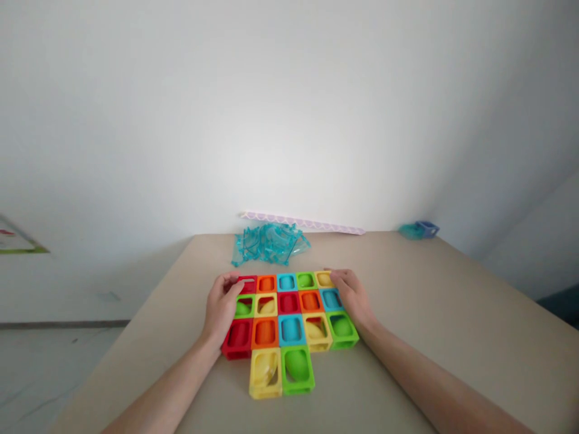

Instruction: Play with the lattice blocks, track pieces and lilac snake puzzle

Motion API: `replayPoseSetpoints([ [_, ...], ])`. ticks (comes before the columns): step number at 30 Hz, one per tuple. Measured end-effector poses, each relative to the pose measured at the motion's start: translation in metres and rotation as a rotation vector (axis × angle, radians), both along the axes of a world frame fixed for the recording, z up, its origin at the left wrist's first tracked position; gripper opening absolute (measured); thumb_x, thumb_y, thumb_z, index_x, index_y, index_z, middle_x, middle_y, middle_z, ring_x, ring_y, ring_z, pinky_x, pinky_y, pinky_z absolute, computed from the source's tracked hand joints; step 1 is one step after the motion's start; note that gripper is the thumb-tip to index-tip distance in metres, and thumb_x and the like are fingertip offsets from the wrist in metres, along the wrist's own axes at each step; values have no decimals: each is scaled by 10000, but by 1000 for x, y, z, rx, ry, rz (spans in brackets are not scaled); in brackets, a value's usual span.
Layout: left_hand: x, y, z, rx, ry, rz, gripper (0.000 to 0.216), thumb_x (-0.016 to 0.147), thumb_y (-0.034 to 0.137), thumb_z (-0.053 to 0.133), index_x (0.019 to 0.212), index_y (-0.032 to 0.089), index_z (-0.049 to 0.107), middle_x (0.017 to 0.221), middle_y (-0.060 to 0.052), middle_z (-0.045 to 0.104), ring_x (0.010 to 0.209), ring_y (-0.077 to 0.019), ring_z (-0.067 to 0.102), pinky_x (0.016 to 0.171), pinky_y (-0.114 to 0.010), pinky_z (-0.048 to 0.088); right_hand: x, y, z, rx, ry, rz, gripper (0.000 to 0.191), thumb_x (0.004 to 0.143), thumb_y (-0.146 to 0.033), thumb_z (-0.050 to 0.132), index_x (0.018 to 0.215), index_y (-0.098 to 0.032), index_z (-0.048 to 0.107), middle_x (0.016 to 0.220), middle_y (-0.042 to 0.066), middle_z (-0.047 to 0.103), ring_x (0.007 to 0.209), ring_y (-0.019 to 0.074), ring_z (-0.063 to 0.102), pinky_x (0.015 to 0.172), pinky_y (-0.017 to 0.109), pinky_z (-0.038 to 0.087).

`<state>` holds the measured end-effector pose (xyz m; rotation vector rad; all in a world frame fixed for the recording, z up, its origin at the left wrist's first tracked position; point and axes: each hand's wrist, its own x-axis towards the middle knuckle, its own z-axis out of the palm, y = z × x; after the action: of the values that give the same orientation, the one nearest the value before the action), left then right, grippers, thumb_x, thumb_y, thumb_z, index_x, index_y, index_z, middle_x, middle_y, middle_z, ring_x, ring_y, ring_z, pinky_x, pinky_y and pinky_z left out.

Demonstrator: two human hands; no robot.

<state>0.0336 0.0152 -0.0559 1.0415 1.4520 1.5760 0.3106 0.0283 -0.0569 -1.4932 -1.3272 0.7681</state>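
A flat grid of coloured hollow plastic blocks (289,319) lies on the beige table (429,325), in red, orange, blue, green and yellow. Two more blocks, one yellow (265,374) and one green (297,369), stick out at the near side. My left hand (222,304) rests against the grid's left edge, fingers curled over the far red block (248,284). My right hand (350,293) presses the right edge, fingers bent on the far yellow block (324,278).
A heap of clear turquoise plastic pieces (269,243) lies just behind the grid. A pale pink strip (303,222) runs along the wall. A small blue and teal piece (420,229) sits at the table's far right corner. Floor shows on the left.
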Motion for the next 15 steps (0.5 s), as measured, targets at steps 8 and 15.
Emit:
replayPoseSetpoints([
  [8, 2, -4, 13, 36, -40, -276, 428, 776, 428, 600, 1112, 164, 617, 1111, -90, 644, 1001, -270, 608, 919, -396, 442, -12, -3, 11, -102, 531, 209, 407, 749, -432, 646, 1115, -255, 673, 1261, 29, 633, 1158, 276, 566, 982, 390, 430],
  [15, -18, -31, 59, 507, 814, -983, 564, 744, 505, 662, 1237, 236, 597, 1402, -131, 481, 1295, -342, 421, 1099, -482, 302, -9, 4, 9, -76, 557, 190, 271, 697, -375, 663, 900, -202, 707, 900, 37, 724, 795, 224, 650, 721, 318, 492],
])
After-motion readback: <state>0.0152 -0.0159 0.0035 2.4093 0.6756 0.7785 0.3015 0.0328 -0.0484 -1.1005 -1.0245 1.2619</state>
